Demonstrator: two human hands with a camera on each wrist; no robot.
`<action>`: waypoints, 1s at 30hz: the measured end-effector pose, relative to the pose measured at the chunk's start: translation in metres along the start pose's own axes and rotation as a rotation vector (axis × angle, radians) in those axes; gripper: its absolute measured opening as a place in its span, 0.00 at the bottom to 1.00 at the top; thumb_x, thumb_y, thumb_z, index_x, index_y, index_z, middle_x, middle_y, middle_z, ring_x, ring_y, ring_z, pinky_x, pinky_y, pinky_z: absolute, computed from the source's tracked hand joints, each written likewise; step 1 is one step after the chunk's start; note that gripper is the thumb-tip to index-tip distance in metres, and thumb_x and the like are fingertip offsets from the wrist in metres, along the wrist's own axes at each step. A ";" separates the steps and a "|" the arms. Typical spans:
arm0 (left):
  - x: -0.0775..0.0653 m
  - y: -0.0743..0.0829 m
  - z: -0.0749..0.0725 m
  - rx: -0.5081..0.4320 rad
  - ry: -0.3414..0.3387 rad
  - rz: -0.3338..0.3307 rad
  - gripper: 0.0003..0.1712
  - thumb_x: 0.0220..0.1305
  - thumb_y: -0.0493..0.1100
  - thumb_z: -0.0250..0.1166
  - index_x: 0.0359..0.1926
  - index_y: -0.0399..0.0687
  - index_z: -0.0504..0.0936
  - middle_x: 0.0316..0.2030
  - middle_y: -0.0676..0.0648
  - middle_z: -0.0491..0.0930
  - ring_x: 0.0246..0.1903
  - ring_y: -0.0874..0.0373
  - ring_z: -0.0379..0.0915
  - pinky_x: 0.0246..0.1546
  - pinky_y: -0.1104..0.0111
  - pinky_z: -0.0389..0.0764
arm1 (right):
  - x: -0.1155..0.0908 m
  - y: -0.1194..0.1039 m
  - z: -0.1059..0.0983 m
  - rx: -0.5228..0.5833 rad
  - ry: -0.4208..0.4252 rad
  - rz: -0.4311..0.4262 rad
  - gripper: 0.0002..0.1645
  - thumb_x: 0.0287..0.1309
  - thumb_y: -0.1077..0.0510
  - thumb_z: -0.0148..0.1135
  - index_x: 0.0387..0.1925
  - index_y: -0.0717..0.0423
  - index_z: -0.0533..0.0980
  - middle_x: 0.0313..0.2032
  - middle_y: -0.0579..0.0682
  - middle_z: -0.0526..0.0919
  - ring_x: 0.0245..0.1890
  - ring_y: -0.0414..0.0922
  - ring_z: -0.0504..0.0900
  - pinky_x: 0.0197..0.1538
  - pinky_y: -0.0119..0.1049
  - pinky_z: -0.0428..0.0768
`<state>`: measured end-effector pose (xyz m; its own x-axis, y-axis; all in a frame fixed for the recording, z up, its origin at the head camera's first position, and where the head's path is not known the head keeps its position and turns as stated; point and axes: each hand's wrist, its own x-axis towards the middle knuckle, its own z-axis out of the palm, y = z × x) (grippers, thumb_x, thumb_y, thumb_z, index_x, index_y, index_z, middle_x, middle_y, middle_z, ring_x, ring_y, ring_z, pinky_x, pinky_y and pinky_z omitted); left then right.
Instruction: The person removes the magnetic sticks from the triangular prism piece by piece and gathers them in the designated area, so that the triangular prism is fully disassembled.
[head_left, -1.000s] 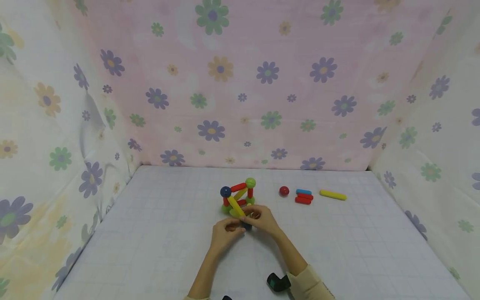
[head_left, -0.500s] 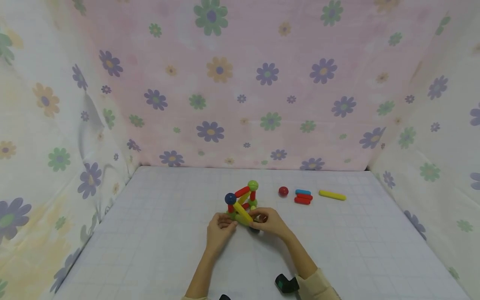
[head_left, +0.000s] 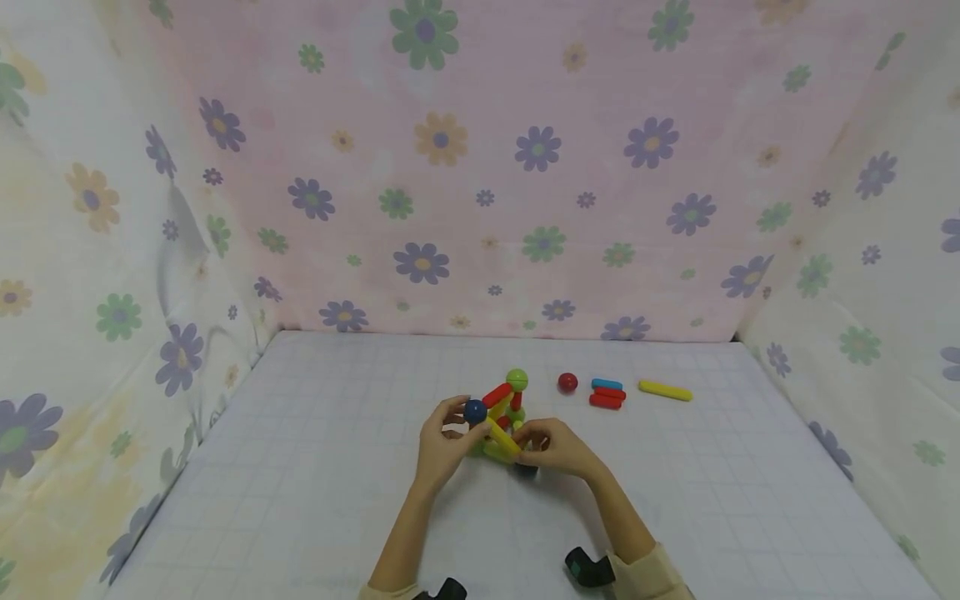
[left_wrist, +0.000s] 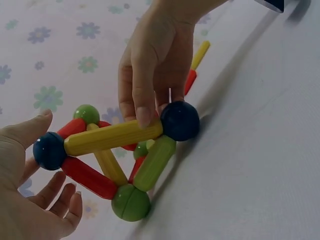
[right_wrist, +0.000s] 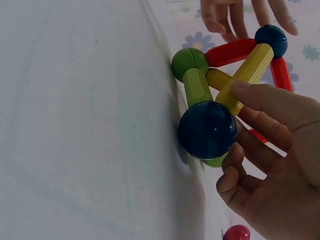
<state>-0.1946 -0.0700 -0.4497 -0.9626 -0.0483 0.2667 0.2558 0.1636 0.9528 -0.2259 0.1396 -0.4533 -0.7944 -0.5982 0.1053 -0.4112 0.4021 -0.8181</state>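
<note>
A construction of magnetic rods and balls stands in front of me in the head view. My right hand point(head_left: 562, 450) pinches a yellow rod point(left_wrist: 112, 137) near its lower end, thumb on one side and fingers behind. That rod joins an upper blue ball point(left_wrist: 49, 151) to a lower dark blue ball point(right_wrist: 207, 130). Around the upper blue ball my left hand point(head_left: 441, 446) is spread, thumb and fingers apart. A light green rod point(left_wrist: 155, 163) runs from the lower blue ball to a green ball point(left_wrist: 130, 203). Red rods and another yellow rod form the far sides.
Right of the construction lie a red ball point(head_left: 567, 382), a blue rod point(head_left: 607, 383), two short red rods point(head_left: 605, 402) and a long yellow rod point(head_left: 665, 390). A flowered cloth point(head_left: 480, 233) rises behind the white table point(head_left: 337, 500). Black wrist-worn devices point(head_left: 588, 568) sit near the sleeves.
The construction has shifted right and slightly toward me with my right hand. My left hand has moved from its lower front up beside the upper blue ball, its fingers spreading.
</note>
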 end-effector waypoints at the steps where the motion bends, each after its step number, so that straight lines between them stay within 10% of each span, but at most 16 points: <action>1: 0.002 -0.003 0.001 0.010 -0.004 0.002 0.25 0.53 0.37 0.70 0.53 0.38 0.76 0.44 0.39 0.79 0.43 0.44 0.72 0.35 0.70 0.75 | 0.000 0.006 0.001 0.001 0.000 -0.004 0.12 0.52 0.65 0.65 0.39 0.67 0.79 0.32 0.57 0.80 0.29 0.43 0.72 0.33 0.30 0.74; 15: 0.016 -0.016 0.010 0.135 -0.022 0.103 0.18 0.55 0.43 0.69 0.46 0.40 0.80 0.40 0.43 0.82 0.38 0.53 0.72 0.35 0.68 0.72 | -0.007 -0.005 0.017 -0.024 0.055 -0.031 0.12 0.52 0.65 0.65 0.40 0.67 0.79 0.28 0.54 0.79 0.27 0.38 0.71 0.31 0.28 0.74; 24: 0.019 -0.011 0.008 0.059 -0.107 0.087 0.14 0.56 0.37 0.66 0.43 0.37 0.80 0.42 0.40 0.81 0.37 0.53 0.71 0.31 0.72 0.71 | -0.006 -0.030 0.002 0.061 0.542 -0.009 0.14 0.49 0.69 0.67 0.36 0.70 0.72 0.28 0.62 0.75 0.24 0.45 0.71 0.28 0.28 0.72; 30: 0.020 -0.009 0.005 0.041 -0.149 0.039 0.13 0.54 0.37 0.66 0.42 0.39 0.80 0.42 0.41 0.80 0.35 0.57 0.70 0.32 0.74 0.73 | -0.004 -0.029 -0.004 -0.009 0.492 -0.046 0.30 0.49 0.69 0.67 0.55 0.68 0.70 0.45 0.66 0.75 0.31 0.54 0.76 0.33 0.33 0.77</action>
<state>-0.2165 -0.0670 -0.4538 -0.9553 0.1056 0.2760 0.2924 0.2026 0.9346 -0.2128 0.1332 -0.4274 -0.8912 -0.2184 0.3975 -0.4531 0.3903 -0.8015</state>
